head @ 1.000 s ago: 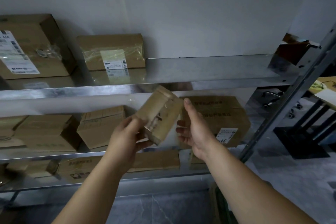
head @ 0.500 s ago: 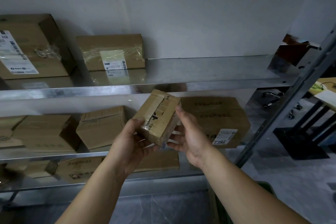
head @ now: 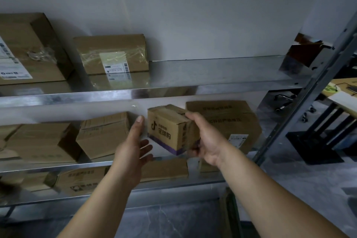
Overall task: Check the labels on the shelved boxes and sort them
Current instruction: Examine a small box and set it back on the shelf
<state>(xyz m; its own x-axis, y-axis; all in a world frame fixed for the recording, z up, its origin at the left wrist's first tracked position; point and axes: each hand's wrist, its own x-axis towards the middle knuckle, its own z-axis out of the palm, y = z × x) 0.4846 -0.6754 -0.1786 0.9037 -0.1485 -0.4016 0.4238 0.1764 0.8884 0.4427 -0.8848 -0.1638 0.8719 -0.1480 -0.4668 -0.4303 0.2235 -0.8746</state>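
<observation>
A small cardboard box (head: pixel 167 128) with a printed logo and a purple stripe hangs in front of the middle shelf (head: pixel 58 166). My right hand (head: pixel 204 141) grips its right side, thumb on top and fingers underneath. My left hand (head: pixel 135 149) is just left of the box with straight fingers and does not touch it. A larger labelled box (head: pixel 229 120) stands behind my right hand. Two labelled boxes sit on the top shelf (head: pixel 212 81): a taped one (head: pixel 112 54) and a big one (head: pixel 29 50) at the far left.
Several plain boxes (head: pixel 104 133) fill the left of the middle shelf, and flat boxes (head: pixel 164 170) lie on the bottom shelf. A slanted metal upright (head: pixel 309 91) bounds the rack on the right. Beyond it are a desk and chair legs on a grey floor.
The small box has turned so its printed side faces me. My left hand has let go of it and drawn left; my right hand alone holds it now.
</observation>
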